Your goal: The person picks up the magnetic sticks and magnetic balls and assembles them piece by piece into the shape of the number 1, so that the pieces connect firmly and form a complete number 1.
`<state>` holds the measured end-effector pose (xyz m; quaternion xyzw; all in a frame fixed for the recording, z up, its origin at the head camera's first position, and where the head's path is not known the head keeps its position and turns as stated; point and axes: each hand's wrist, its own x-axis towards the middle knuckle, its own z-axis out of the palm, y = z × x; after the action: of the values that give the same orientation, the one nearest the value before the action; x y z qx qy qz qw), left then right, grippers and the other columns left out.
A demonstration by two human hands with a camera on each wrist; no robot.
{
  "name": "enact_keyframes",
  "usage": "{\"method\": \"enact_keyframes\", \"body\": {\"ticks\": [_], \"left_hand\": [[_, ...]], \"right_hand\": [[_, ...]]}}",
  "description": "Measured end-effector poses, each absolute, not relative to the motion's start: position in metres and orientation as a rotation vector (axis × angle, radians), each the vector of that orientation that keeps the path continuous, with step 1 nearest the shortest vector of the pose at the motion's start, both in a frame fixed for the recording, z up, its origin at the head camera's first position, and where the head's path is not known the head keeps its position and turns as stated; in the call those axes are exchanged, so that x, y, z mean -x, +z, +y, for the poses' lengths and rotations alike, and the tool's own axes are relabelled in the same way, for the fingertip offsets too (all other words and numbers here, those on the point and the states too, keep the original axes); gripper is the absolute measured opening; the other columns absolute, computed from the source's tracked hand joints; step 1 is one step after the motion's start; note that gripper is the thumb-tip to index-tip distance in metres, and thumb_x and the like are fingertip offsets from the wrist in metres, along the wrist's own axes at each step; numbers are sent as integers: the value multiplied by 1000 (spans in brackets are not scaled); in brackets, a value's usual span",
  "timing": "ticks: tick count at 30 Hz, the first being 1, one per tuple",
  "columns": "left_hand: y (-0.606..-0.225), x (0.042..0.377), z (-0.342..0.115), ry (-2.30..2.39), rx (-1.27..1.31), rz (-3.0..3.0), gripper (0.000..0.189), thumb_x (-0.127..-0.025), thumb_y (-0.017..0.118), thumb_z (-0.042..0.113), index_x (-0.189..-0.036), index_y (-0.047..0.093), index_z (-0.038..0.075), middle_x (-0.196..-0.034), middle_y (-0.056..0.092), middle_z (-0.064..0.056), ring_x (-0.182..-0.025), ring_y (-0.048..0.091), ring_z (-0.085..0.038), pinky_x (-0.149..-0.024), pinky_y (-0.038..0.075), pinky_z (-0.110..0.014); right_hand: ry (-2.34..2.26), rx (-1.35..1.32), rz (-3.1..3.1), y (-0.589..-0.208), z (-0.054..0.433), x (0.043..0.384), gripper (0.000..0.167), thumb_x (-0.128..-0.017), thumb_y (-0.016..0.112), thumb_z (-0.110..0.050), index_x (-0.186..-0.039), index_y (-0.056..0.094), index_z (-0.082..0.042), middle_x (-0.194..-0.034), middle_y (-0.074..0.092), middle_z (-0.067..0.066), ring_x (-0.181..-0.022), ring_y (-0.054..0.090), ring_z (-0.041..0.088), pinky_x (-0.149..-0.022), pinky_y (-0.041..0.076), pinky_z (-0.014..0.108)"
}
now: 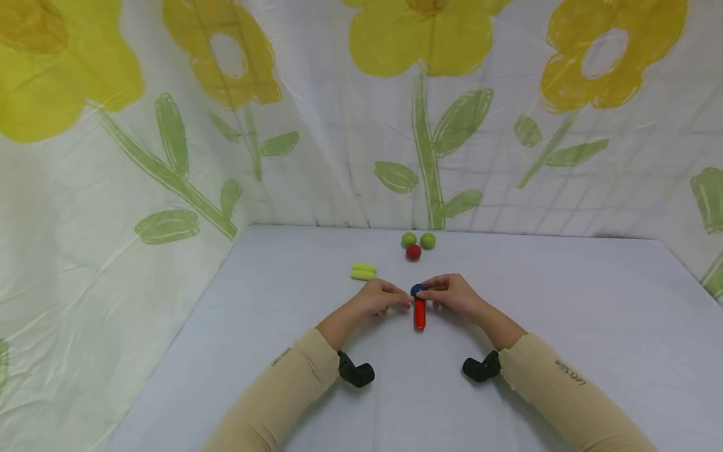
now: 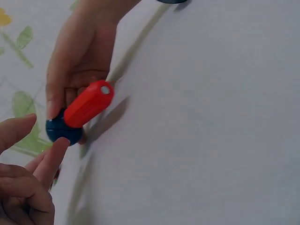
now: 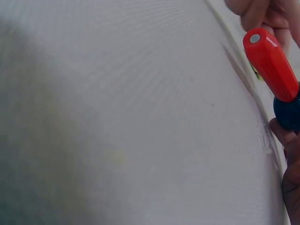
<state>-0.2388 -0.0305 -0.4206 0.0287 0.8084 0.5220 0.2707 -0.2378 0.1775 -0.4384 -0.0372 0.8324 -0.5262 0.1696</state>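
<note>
My right hand [image 1: 454,294] pinches a dark blue ball [image 1: 417,289] between thumb and fingers. A red rod [image 1: 420,315] with a small metal dot on its end [image 3: 254,38] is joined to the ball and sticks out toward me, raised over the table. My left hand [image 1: 378,298] is just left of the ball. In the left wrist view one fingertip [image 2: 61,144] of that hand reaches the ball's lower side, while its thumb [image 2: 21,129] stands apart from it.
Two yellow-green rods [image 1: 363,271] lie side by side beyond my left hand. Farther back, two green balls [image 1: 428,240] and a red ball [image 1: 413,252] sit close together on the white table [image 1: 542,295]. A flower-printed curtain [image 1: 339,125] hangs behind.
</note>
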Motion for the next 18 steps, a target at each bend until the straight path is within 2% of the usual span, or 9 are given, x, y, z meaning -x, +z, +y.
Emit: {"method": "enact_keyframes", "body": {"ticks": [3,8,13,18], "left_hand": [[-409,250,-36,1441,-79,2204,26,-83,70,30,-100,70,9,-89,72,-2,-48,29,-10,-46,26,-21],[-400,266,-39,1480,-56,2253,28,-83,70,30,-102,69,10,-93,73,-2,-52,30,-11,-47,26,-21],[-400,279,-36,1495,-72,2336,29,-82,70,29,-104,70,10,-97,71,-2,-67,41,-11,-54,34,-22],[-399,290,-31,1554,-230,2398,33,-84,68,21,-113,66,5,-106,69,-9,-65,45,-13,-53,36,-20]], "right_hand": [[-1489,101,2370,-439,178,238,48,-81,72,-33,-115,63,0,-86,68,3,-70,51,16,-61,43,25],[-1480,94,2377,-439,177,238,49,-80,72,-34,-116,63,-1,-88,68,3,-69,51,16,-61,43,25],[-1487,82,2371,-439,176,239,49,-80,72,-33,-116,63,0,-86,68,3,-68,51,15,-61,43,24],[-1474,81,2382,-441,177,240,52,-80,72,-35,-117,62,-1,-88,69,4,-68,52,15,-62,44,24]]}}
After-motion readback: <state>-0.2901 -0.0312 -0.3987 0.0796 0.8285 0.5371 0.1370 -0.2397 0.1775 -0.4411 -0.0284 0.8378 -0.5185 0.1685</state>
